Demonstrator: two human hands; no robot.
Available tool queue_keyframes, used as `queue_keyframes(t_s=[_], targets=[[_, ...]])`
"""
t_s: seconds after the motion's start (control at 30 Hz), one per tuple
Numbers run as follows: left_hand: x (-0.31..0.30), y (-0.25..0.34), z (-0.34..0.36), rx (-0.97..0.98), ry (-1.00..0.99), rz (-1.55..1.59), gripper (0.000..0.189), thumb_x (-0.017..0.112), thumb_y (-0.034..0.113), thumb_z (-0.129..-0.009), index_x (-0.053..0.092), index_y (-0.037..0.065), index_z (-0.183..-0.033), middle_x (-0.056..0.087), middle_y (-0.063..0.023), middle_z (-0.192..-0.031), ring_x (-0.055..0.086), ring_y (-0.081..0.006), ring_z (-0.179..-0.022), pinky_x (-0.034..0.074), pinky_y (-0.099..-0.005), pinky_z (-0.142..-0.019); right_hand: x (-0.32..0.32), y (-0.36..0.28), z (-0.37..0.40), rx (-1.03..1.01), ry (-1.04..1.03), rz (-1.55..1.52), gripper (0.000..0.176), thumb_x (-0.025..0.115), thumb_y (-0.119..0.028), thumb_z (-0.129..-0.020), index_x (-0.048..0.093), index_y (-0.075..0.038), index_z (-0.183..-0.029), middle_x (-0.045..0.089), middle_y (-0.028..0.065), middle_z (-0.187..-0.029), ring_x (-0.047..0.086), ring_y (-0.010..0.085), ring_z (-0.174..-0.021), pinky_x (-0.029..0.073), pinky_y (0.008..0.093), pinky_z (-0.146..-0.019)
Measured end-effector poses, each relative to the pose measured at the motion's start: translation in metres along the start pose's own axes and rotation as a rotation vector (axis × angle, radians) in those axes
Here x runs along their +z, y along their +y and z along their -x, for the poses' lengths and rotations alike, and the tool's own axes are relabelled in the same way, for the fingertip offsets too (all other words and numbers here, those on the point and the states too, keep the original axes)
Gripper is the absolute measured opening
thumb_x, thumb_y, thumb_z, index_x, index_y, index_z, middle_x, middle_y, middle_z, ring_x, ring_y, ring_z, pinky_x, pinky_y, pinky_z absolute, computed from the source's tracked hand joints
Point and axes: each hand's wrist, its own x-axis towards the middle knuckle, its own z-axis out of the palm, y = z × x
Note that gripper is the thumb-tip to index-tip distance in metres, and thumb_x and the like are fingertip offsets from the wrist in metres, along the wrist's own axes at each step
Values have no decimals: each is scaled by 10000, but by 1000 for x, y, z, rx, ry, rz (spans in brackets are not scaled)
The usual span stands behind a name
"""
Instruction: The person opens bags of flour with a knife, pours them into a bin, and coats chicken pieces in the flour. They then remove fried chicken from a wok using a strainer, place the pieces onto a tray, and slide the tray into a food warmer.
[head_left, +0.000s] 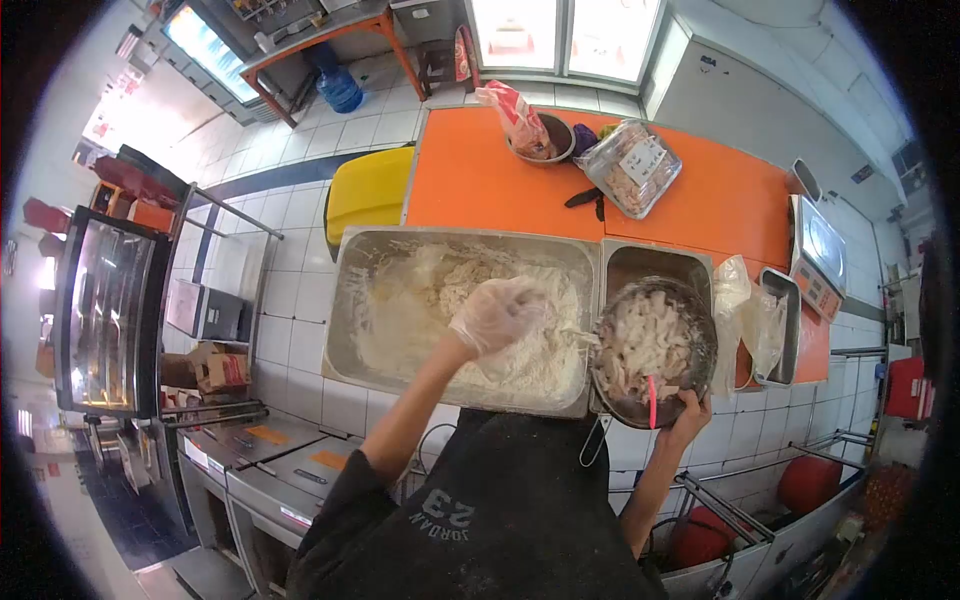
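My left hand (497, 318), in a clear plastic glove, hovers over a large steel pan (345, 370) of white flour (420, 345). Its fingertips are smeared, so whether they grip anything cannot be told. A clump of floured pieces (465, 285) lies in the flour just beyond the hand. My right hand (688, 418) is bare and closed on the near right rim of a round metal bowl (708, 375). Pale raw meat strips (648, 335) fill this bowl, along with a pink-red handle (652, 400). The bowl rests on a deep steel pan (655, 258).
An orange table (470, 190) carries a wrapped meat tray (635, 170), a bowl with a plastic bag (525, 130), black tongs-like item (587, 199) and a scale (818, 250). Plastic bags (735, 300) and a small steel pan (785, 340) lie right. A yellow bin (365, 195) stands left.
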Motion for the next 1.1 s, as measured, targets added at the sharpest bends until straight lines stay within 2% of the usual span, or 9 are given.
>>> queue_keyframes(t_s=[0.07, 0.2, 0.3, 0.47, 0.57, 0.7, 0.8, 0.97, 1.1], targets=[[12, -74, -8, -222, -241, -467, 321, 566, 321, -817, 684, 90, -1006, 673, -168, -957, 652, -342, -883, 515, -414, -766, -12, 0, -6, 30, 21, -90, 375, 560, 36, -679, 579, 37, -1054, 613, 74, -916, 610, 211, -777, 501, 303, -707], [155, -292, 24, 511, -57, -728, 427, 638, 411, -796, 651, 69, -1051, 680, -161, -943, 649, -322, -892, 496, -414, -807, -23, -5, -12, 37, 80, -81, 386, 562, 29, -667, 578, 43, -1052, 609, 84, -952, 608, 222, -794, 498, 305, -731], [157, -225, 6, -5, -465, -414, 427, 611, 421, -820, 641, 71, -1062, 673, -173, -976, 641, -334, -934, 487, -423, -842, -15, -16, -6, 3, 108, -68, 398, 560, 17, -662, 574, 49, -1059, 602, 93, -975, 605, 224, -815, 499, 313, -735], [101, -140, -66, -118, -354, -614, 383, 557, 393, -851, 658, 79, -1046, 661, -177, -1047, 626, -339, -967, 487, -407, -853, -16, -21, -2, -11, 100, -70, 389, 550, -1, -661, 571, 53, -1046, 597, 90, -974, 600, 222, -811, 491, 324, -713], [95, -176, -87, -80, -79, -693, 419, 515, 362, -869, 633, 54, -1128, 633, -199, -1116, 598, -340, -1047, 473, -416, -892, 0, -37, 10, -13, 90, -102, 384, 554, -7, -660, 573, 53, -1039, 600, 87, -955, 601, 224, -809, 494, 323, -718], [130, -178, -74, -95, -299, -1042, 471, 462, 350, -898, 570, 34, -1231, 607, -212, -1171, 566, -359, -1104, 452, -438, -927, 6, -44, 12, -17, 55, -35, 381, 556, -3, -657, 575, 61, -1032, 603, 90, -936, 605, 225, -812, 504, 316, -736], [173, -202, -61, 213, -36, -815, 452, 473, 343, -883, 572, 40, -1203, 624, -200, -1145, 567, -382, -1095, 450, -472, -904, 22, -52, 19, -13, 28, -53, 440, 526, 32, -660, 580, 44, -1096, 610, 80, -995, 612, 210, -841, 500, 297, -748], [143, -164, -32, 104, -503, -552, 403, 553, 374, -859, 592, 36, -1075, 618, -208, -1076, 575, -369, -1039, 452, -445, -893, 34, -46, 15, -17, -49, -59, 391, 527, 25, -661, 586, 47, -1046, 612, 83, -945, 608, 215, -813, 501, 297, -718], [101, -152, -8, -11, -451, -393, 425, 551, 413, -877, 612, 34, -1058, 636, -192, -995, 608, -363, -945, 483, -425, -847, 44, -38, 11, 12, -116, -56, 392, 521, 37, -653, 589, 39, -1040, 610, 73, -963, 608, 207, -818, 498, 293, -737]])
